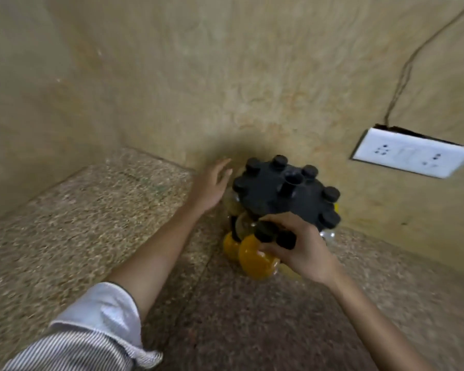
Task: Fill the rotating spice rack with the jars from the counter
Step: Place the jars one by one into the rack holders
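Note:
The black rotating spice rack [273,194] stands on the speckled counter in the corner against the wall, with several black jar lids poking through its top plate. My right hand [303,247] grips a jar of yellow powder [253,259] with a black lid at the rack's lower front. A second yellow jar [231,246] hangs just left of it, and paler jars sit behind. My left hand [212,187] is spread beside the rack's upper left edge, fingers straight, close to it or touching it.
The stone counter [118,223] runs left and toward me. Tiled walls meet behind the rack. A white socket plate [410,153] with a dark cable rising from it sits on the wall to the right.

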